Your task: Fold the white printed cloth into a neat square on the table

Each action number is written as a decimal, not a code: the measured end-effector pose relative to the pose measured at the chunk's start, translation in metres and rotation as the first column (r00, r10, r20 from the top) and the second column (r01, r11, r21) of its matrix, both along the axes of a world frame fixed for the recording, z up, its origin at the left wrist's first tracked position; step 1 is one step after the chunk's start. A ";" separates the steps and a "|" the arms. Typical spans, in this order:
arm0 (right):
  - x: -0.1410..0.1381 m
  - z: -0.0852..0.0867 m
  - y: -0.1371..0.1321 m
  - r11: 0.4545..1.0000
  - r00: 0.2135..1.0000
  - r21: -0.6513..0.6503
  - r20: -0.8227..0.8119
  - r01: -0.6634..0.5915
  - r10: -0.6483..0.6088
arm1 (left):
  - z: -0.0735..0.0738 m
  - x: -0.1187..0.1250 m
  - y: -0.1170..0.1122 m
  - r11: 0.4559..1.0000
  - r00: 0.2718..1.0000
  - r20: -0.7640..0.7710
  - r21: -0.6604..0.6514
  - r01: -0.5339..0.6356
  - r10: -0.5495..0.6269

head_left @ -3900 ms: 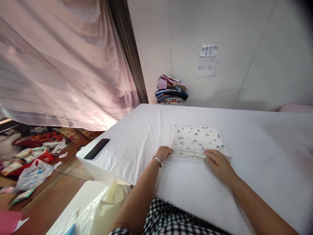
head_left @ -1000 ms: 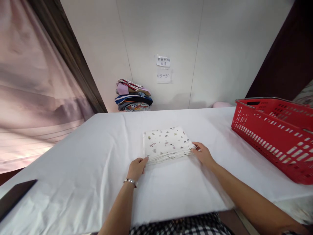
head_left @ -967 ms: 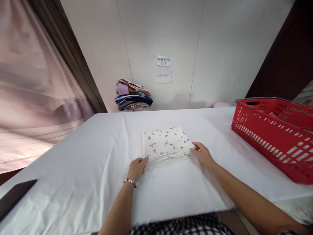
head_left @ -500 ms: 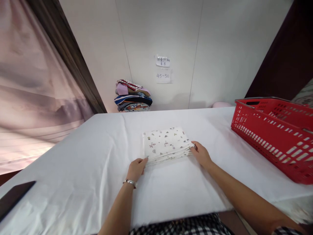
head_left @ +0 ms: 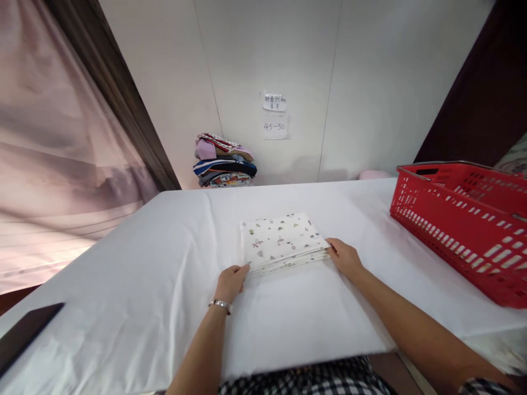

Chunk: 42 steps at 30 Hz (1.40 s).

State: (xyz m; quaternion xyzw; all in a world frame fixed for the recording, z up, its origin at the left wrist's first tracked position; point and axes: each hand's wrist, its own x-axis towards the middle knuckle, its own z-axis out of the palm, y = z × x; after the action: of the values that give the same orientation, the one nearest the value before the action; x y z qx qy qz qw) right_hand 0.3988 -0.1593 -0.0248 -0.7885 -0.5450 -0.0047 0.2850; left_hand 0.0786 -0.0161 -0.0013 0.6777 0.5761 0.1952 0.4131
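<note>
Before us, the right hand (head_left: pixel 345 258) has edged outward, fingers pinching a near corner of the cloth (head_left: pixel 282 237), lower layers seemingly loose beneath them, while the left hand (head_left: pixel 230 282) grips the other, cloth between on the table (head_left: pixel 313 321).

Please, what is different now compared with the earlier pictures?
Since the first picture, the right hand has moved rightward to the near right corner of the folded cloth. The view turned right; the red basket now shows. The left hand stays at the near left corner.
</note>
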 end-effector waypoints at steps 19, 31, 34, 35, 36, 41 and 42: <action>0.004 0.009 -0.009 0.988 0.963 -0.122 -0.261 -0.098 0.064 | 0.004 0.001 -0.002 1.000 1.000 -0.002 -0.021 -0.007 0.007; 0.005 0.004 -0.009 0.994 0.965 -0.066 -0.250 -0.092 0.073 | 0.007 0.002 -0.006 1.000 1.000 -0.015 -0.010 -0.027 0.026; 0.008 0.001 -0.011 0.995 0.970 -0.067 -0.235 -0.079 0.062 | 0.006 0.002 -0.006 0.999 0.999 -0.008 -0.014 -0.034 0.034; 0.009 0.002 -0.011 0.994 0.972 -0.074 -0.228 -0.082 0.063 | 0.005 0.002 -0.005 0.999 0.999 -0.004 -0.010 -0.033 0.033; 0.009 0.003 -0.012 0.993 0.974 -0.083 -0.216 -0.089 0.070 | 0.005 0.002 -0.005 0.999 1.000 0.000 -0.008 -0.031 0.031; -0.002 0.016 -0.009 0.989 0.989 0.013 -0.016 -0.146 0.146 | 0.002 0.001 -0.005 1.000 1.000 -0.001 -0.003 -0.020 0.020; -0.008 0.020 -0.008 0.984 0.985 0.057 0.041 -0.168 0.166 | 0.002 0.001 -0.005 1.000 1.000 -0.012 0.000 -0.020 0.020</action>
State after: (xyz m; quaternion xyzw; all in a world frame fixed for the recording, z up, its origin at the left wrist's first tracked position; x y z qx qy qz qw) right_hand 0.3910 -0.1676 -0.0053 -0.7310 -0.6137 -0.0113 0.2982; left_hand 0.0792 -0.0207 0.0003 0.6732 0.5853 0.1953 0.4076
